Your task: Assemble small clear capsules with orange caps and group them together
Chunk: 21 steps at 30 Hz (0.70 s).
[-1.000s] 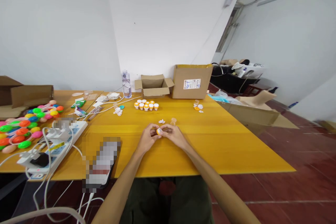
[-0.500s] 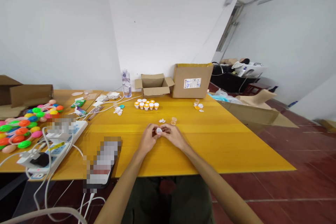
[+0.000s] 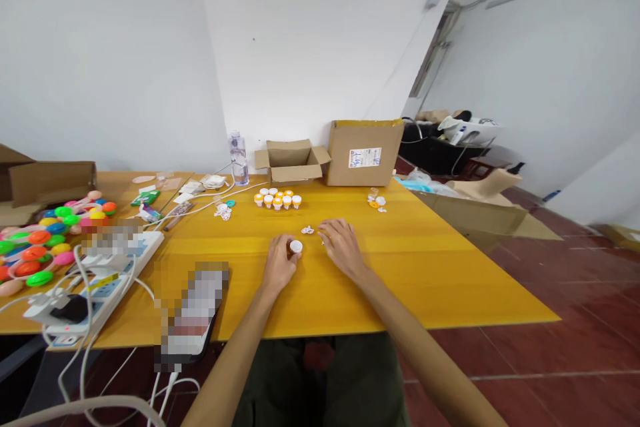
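My left hand (image 3: 280,263) is closed on a small round white cap (image 3: 296,247), its flat face turned up, above the table. To the right, my right hand (image 3: 343,248) is lowered to the tabletop with bent fingers. It covers the spot where small clear plastic cups stood, and a pale bit shows at its fingertips; what it grips is hidden. Between and just beyond the hands lies a little pile of small white pieces (image 3: 307,230). Farther back, several white-topped pieces with yellow rims (image 3: 277,200) stand in rows.
An open carton (image 3: 295,173) and a closed cardboard box (image 3: 367,153) stand at the back beside a water bottle (image 3: 239,159). Small loose parts (image 3: 377,200) lie back right. To the left are a phone (image 3: 195,310), a power strip (image 3: 107,287), cables and colourful plastic balls (image 3: 60,233).
My hands have parted. The left moved slightly left with the white cap; the right let go of it and moved right and forward, over the clear cups.
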{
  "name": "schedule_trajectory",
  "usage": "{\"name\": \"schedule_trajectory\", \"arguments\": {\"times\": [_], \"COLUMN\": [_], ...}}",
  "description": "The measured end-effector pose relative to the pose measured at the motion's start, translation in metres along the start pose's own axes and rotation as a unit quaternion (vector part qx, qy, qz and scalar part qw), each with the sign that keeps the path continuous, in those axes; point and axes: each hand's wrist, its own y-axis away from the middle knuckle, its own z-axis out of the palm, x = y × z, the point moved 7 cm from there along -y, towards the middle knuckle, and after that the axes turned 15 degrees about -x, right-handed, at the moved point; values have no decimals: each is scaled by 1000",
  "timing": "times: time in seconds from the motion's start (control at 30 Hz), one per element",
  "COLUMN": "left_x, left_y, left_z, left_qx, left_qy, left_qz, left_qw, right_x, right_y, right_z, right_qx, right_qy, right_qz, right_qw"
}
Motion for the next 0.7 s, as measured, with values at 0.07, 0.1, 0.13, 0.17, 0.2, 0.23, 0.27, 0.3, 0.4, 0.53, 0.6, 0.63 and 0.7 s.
{"name": "schedule_trajectory", "arguments": {"times": [0.07,0.1,0.13,0.17,0.2,0.23,0.27,0.3,0.4,0.53,0.6,0.63,0.7], "left_x": [0,1,1,1,1,2,2,3,5,5,4,4,4], "left_y": [0,0,0,0,0,0,0,0,0,-1,-1,-1,-1], "left_z": [0,1,1,1,1,1,1,1,2,1,1,1,1], "left_qx": [-2,-3,-3,-4,-4,-4,-5,-7,-9,-7,-7,-8,-15], "left_qy": [-3,-5,-8,-9,-8,-6,-4,-3,-9,-7,-5,-7,-20], "left_qz": [2,1,-1,-2,-3,-2,-1,0,-1,2,2,-1,-8], "left_qw": [1000,1000,1000,1000,1000,1000,1000,1000,1000,1000,1000,1000,1000], "right_x": [-3,-3,-3,-2,0,2,5,8,15,14,11,10,12], "right_y": [-2,-1,0,2,6,10,14,19,28,29,25,22,17], "right_z": [4,5,6,6,6,6,5,5,6,8,4,1,-6], "right_qx": [-16,-22,-26,-28,-28,-27,-25,-22,-28,-45,-36,-25,-2], "right_qy": [23,31,36,38,37,34,30,29,40,30,18,17,24], "right_qz": [-11,-13,-14,-13,-13,-13,-16,-16,-7,-1,2,9,33], "right_qw": [1000,999,999,999,999,999,999,999,999,999,999,1000,999]}}
